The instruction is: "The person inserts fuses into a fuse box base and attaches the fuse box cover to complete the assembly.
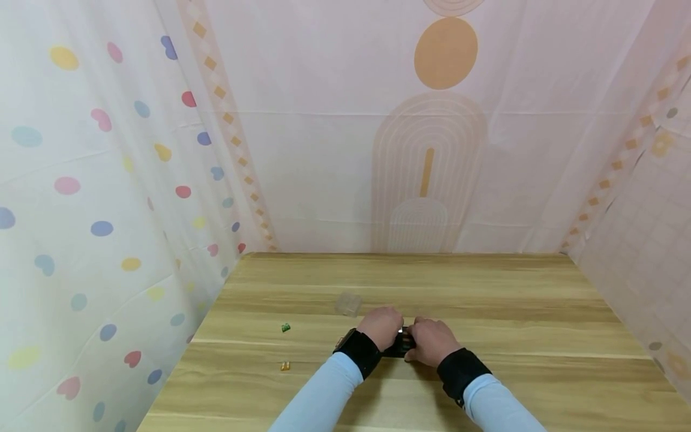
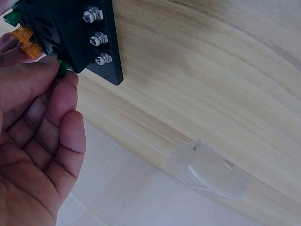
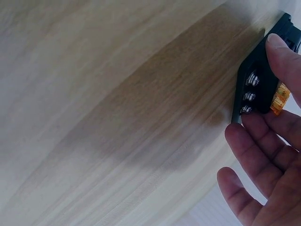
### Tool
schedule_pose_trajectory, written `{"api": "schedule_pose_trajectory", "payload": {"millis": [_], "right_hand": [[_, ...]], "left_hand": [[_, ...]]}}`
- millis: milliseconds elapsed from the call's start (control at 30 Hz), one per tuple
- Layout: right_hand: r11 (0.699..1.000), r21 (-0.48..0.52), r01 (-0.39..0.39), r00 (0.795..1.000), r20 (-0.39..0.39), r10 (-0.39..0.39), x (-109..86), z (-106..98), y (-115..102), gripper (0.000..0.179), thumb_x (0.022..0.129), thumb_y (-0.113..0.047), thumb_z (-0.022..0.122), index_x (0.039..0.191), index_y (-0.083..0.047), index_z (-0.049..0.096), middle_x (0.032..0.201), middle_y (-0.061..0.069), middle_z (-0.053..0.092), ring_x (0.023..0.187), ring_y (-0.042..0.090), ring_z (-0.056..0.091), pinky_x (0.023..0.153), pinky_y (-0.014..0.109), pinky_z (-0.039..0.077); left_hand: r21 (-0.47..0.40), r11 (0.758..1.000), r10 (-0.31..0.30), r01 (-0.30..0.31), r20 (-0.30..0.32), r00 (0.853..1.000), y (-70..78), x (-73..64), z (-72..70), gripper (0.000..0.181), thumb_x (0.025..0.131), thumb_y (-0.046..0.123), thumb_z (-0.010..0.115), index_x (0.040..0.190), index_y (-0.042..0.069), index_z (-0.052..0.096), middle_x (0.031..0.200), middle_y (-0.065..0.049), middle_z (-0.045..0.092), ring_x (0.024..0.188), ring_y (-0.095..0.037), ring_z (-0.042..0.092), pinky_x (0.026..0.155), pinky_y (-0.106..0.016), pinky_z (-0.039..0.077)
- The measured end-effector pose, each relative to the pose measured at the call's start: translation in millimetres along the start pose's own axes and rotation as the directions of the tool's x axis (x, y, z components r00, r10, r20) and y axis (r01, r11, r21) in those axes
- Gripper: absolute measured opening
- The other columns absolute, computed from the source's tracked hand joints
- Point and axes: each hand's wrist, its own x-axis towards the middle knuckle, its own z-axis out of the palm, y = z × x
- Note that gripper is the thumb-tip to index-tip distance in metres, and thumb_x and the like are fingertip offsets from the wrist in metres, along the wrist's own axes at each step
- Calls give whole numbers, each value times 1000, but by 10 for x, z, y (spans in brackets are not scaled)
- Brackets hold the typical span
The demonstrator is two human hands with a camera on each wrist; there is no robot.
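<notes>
A black fuse block [image 1: 398, 347] with a row of screw terminals is between both hands above the table. My left hand [image 1: 381, 327] pinches a green blade fuse [image 2: 63, 69] between thumb and fingers at one end of the block. Orange blade fuses [image 2: 29, 43] and another green one [image 2: 12, 18] stand in the block beside it. Gripping the block from the other side is my right hand [image 1: 433, 342], thumb over its top and fingers at its end. The right wrist view shows an orange fuse [image 3: 280, 98] between that thumb and fingers.
A clear plastic cover [image 1: 348, 304] lies on the wooden table [image 1: 513, 294] beyond the left hand. Farther left are a loose green fuse [image 1: 285, 327] and a loose orange fuse [image 1: 285, 366]. Patterned curtains [image 1: 313, 150] hang behind and beside the table.
</notes>
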Motion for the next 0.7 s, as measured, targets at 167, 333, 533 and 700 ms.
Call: {"api": "schedule_pose_trajectory", "payload": {"millis": [167,333,533,700], "right_hand": [[1000,-2,-7,1000,5,7,-2,2,-3,31,67,-25,92,79,-9,68,73,1,51,62,20,52,62,42,46],[1000,-6,-16,1000,11,16,-13,9,-5,32,68,-26,92,79,-9,67,75,1,51,62,19,51,61,42,46],[999,0,-40,999,33,40,-16,16,-13,32,69,-26,91,83,-8,68,77,2,52,64,19,51,63,42,46],[998,11,-55,998,34,54,-7,3,-13,33,70,-26,90,88,-7,70,78,2,52,67,19,53,64,42,47]], "left_hand": [[4,1000,11,-11,-9,1000,-5,-11,-9,16,87,9,75,73,16,69,69,6,63,64,-6,56,59,-20,48],[1,1000,8,-8,-15,1000,-8,-25,-10,17,85,10,76,71,16,68,68,6,61,62,-6,55,58,-20,47],[12,1000,-1,1,-7,1000,-4,-37,-19,15,85,10,75,74,16,69,70,5,62,64,-6,56,60,-20,48],[-1,1000,-7,7,8,1000,-11,-40,-43,14,86,10,75,75,16,69,71,5,63,66,-7,58,61,-20,49]]}}
